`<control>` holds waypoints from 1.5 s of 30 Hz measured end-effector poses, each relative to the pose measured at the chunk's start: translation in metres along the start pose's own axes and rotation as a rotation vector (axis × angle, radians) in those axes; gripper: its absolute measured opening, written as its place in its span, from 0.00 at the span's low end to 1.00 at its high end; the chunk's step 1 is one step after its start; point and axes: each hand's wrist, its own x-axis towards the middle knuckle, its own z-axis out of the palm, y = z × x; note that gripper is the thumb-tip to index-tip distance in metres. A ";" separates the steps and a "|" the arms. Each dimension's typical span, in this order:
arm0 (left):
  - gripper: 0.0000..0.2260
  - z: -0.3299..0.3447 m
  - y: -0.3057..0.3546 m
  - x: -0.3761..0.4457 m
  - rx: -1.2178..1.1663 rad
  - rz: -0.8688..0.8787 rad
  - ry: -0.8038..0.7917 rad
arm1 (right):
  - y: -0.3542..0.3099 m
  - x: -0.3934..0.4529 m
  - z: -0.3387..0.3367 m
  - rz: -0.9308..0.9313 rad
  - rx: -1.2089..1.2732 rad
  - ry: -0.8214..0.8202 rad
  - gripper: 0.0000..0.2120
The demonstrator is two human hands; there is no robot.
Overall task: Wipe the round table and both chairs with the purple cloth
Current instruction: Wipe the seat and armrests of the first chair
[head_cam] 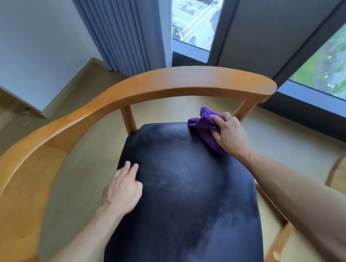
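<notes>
Seat (182, 191): cloth (203, 127) is gripped at far right edge by right hand (229, 133); left hand (123, 188) is laid flat at left edge.

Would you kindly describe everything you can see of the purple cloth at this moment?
The purple cloth looks like soft microfibre, deep violet, bunched into a crumpled wad rather than spread flat. It lies on the far right corner of the chair's black seat, just in front of the wooden back post on that side. The right hand grips it from above, fingers curled into its folds, pressing it on the seat. One end pokes up past the fingers; the other trails toward the wrist. The left hand does not touch it.
</notes>
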 end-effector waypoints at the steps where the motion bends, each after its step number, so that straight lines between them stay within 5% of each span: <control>1: 0.27 0.000 0.000 0.000 0.017 0.003 -0.004 | 0.014 -0.015 -0.004 -0.001 -0.017 0.003 0.20; 9: 0.28 -0.001 0.010 -0.002 0.138 0.026 -0.073 | 0.064 -0.113 -0.010 0.273 0.001 -0.032 0.24; 15: 0.26 0.008 0.041 -0.017 0.130 -0.050 -0.067 | 0.051 -0.208 -0.006 0.528 0.135 -0.091 0.17; 23: 0.28 0.082 0.150 -0.074 0.185 0.149 -0.094 | 0.042 -0.253 -0.005 0.532 0.132 -0.209 0.20; 28: 0.28 0.087 0.141 -0.068 0.258 0.160 -0.049 | 0.066 -0.202 0.002 0.505 0.233 -0.111 0.17; 32: 0.28 0.086 0.144 -0.070 0.292 0.164 -0.049 | 0.056 -0.258 0.021 0.549 0.381 -0.061 0.14; 39: 0.30 0.089 0.148 -0.077 0.276 0.127 -0.065 | 0.028 -0.379 0.016 0.521 0.480 -0.329 0.14; 45: 0.24 0.086 0.148 -0.086 0.209 0.193 -0.025 | -0.009 -0.345 0.002 0.569 0.397 -0.235 0.17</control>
